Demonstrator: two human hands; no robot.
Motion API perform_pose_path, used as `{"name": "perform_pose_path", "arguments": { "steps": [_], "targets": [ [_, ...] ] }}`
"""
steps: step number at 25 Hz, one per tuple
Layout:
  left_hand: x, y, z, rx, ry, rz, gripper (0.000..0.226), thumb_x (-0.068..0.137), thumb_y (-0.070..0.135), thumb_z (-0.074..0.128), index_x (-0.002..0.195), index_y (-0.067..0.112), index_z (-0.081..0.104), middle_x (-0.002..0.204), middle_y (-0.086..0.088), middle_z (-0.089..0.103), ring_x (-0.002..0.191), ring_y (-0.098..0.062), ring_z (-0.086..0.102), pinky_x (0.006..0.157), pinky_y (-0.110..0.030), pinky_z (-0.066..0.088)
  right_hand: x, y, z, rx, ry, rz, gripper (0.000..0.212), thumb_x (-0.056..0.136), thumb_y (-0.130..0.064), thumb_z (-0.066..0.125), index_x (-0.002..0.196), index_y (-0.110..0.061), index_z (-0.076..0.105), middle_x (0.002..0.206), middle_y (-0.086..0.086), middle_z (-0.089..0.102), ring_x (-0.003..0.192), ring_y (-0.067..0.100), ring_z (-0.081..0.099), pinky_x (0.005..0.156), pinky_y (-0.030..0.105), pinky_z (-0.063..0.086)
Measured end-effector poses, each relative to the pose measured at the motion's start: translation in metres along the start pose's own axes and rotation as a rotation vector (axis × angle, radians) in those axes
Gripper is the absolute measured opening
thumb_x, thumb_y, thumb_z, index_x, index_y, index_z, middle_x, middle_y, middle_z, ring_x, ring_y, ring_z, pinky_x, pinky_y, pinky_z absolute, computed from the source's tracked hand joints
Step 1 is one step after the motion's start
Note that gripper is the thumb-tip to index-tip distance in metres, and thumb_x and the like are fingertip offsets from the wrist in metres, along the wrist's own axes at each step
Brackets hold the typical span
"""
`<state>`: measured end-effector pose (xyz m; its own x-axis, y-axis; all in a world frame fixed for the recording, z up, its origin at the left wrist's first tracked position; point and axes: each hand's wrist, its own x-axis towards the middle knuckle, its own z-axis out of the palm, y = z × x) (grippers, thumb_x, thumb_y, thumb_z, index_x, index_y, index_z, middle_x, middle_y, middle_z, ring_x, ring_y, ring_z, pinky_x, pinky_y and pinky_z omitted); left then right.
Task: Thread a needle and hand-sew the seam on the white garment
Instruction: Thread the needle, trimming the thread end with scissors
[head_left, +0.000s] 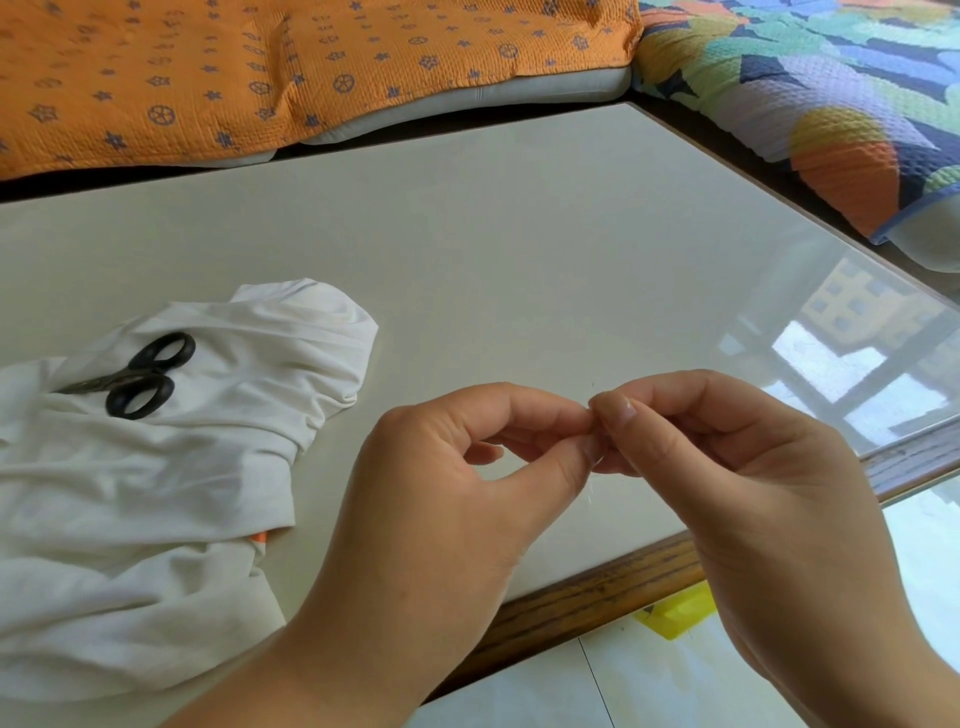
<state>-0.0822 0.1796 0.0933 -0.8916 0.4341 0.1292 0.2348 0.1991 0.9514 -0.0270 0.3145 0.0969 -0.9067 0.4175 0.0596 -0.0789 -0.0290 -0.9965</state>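
My left hand and my right hand meet fingertip to fingertip above the table's near edge. Both pinch something very thin at the point where they touch. A fine needle or thread shows faintly just below the fingertips, and a tiny dark tip sticks up above them; I cannot tell which hand holds the needle and which the thread. The white garment lies crumpled on the table at the left, apart from both hands.
Black-handled scissors lie on top of the garment. The grey table has a wooden rim and a glossy right part. Orange and multicoloured cushions border the far sides. A yellow object lies on the floor below.
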Motion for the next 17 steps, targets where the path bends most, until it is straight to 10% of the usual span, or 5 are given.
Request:
{"name": "perform_pose_path", "arguments": {
  "steps": [7, 17],
  "targets": [
    [0.001, 0.002, -0.012, 0.116, 0.199, 0.235, 0.034, 0.077, 0.034, 0.075, 0.103, 0.04, 0.054, 0.1, 0.019, 0.071, 0.105, -0.01, 0.064, 0.087, -0.027, 0.047, 0.0, 0.004, -0.003, 0.014, -0.064, 0.027, 0.012, 0.073, -0.025, 0.068, 0.076, -0.016, 0.075, 0.073, 0.006, 0.075, 0.072, 0.016, 0.073, 0.07, 0.018, 0.055],
    [0.005, 0.006, -0.017, 0.353, 0.071, 0.392, 0.037, 0.087, 0.037, 0.065, 0.121, 0.042, 0.05, 0.103, 0.032, 0.068, 0.111, -0.003, 0.061, 0.097, -0.007, 0.034, 0.001, 0.002, -0.003, -0.003, -0.122, 0.027, 0.011, 0.075, -0.024, 0.068, 0.076, -0.016, 0.075, 0.07, 0.007, 0.074, 0.069, 0.015, 0.072, 0.066, 0.016, 0.054]
  ]
}}
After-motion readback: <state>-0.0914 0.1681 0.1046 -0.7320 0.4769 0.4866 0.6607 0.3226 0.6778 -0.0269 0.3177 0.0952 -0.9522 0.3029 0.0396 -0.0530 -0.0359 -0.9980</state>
